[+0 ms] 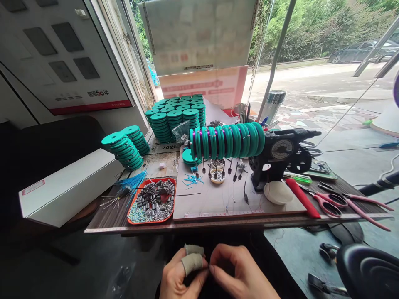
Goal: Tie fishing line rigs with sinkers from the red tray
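My left hand (186, 272), with pale tape wrapped round two fingers, is closed in a pinch at the bottom of the view. Close against it, my right hand (238, 270) pinches too, thumb and forefinger tips meeting near the left fingertips. Anything between them is too small to make out. Both hands are over the dark lap, below the table's front edge. Beyond them on the table stands a black winding machine (282, 151) carrying a row of green spools (227, 140). Dark small weights (235, 178) hang beneath the spools on thin lines.
An orange-rimmed tray (128, 219) of small metal parts sits left on the table (109, 218). Stacked green spools (177, 118) stand behind. Red-handled scissors (330, 203) and pink-handled pliers (368, 209) lie right. A long white box (71, 187) is at left, a black seat (370, 270) lower right.
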`<state>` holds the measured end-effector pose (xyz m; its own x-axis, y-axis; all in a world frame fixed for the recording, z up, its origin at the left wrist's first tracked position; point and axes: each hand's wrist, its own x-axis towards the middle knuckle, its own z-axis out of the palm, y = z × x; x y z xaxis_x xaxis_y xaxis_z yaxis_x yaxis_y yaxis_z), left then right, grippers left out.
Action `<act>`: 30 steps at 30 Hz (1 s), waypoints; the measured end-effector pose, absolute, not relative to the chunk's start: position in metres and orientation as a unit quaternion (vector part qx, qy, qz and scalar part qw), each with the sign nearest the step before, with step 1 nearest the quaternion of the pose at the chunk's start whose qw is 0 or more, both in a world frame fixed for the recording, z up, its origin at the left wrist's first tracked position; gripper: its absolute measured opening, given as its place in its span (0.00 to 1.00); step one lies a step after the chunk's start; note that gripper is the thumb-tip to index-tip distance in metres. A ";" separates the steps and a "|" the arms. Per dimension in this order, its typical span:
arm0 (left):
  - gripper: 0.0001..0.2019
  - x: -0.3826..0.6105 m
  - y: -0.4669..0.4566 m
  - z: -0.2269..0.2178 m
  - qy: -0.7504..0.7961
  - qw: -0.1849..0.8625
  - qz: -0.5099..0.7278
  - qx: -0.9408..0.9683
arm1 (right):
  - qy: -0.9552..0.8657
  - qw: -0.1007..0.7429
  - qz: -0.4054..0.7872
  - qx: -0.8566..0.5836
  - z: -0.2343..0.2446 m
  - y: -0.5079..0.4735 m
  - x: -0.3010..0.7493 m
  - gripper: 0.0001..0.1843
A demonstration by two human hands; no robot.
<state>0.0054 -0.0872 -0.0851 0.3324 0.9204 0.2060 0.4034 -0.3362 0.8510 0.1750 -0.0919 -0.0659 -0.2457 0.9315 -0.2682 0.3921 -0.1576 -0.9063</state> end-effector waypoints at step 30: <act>0.13 0.012 -0.089 -0.069 0.441 -0.015 0.306 0.844 | -0.806 0.324 0.117 -0.481 -0.087 -0.090 0.181 0.08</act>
